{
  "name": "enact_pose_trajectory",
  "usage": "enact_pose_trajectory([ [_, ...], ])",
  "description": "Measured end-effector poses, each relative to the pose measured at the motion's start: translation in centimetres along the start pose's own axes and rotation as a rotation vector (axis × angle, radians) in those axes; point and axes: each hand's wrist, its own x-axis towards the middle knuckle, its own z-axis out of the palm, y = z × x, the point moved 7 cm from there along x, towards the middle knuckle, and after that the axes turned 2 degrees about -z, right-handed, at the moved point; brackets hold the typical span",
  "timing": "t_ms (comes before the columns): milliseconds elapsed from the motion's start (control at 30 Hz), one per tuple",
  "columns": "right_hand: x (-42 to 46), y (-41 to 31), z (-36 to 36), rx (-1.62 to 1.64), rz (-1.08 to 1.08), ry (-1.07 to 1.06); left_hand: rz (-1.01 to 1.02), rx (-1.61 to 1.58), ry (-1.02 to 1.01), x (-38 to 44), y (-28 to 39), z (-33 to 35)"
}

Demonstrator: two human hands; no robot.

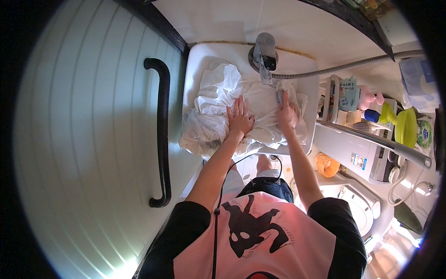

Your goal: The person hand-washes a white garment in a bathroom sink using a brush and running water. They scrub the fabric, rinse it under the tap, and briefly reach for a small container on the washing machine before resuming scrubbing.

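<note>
A bunched, wet white cloth (263,99) fills much of the white sink (195,57). My left hand (240,118) lies flat on it, fingers slightly apart, pressing the fabric. On the cloth's right part is my right hand (287,115), blurred, its index finger stretched forward. A small grey object (281,97), perhaps a brush, shows at its fingers; its exact kind is unclear. Thin, translucent white material (205,127) is heaped left of my left hand, partly over the sink's front edge. Above the cloth hangs the spout of a metal faucet (265,57).
A ribbed glass door (104,115) with a black handle (163,132) stands close on the left. A metal hose (313,73) runs right from the faucet. At right are a metal bar (369,137), a pink pump bottle (367,97), a white appliance (343,146) and a toilet (357,212).
</note>
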Motion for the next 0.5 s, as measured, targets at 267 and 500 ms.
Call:
enact_pose_trajectory([
  [267, 2.4, -8.3, 4.5, -0.036, -0.348, -0.013, 0.009, 0.018, -0.036, 0.3, 0.1, 0.5],
  [500, -1.4, -4.3, 1.1, -0.005, -0.154, 0.014, 0.027, 0.116, 0.046, 0.0, 0.0, 0.9],
])
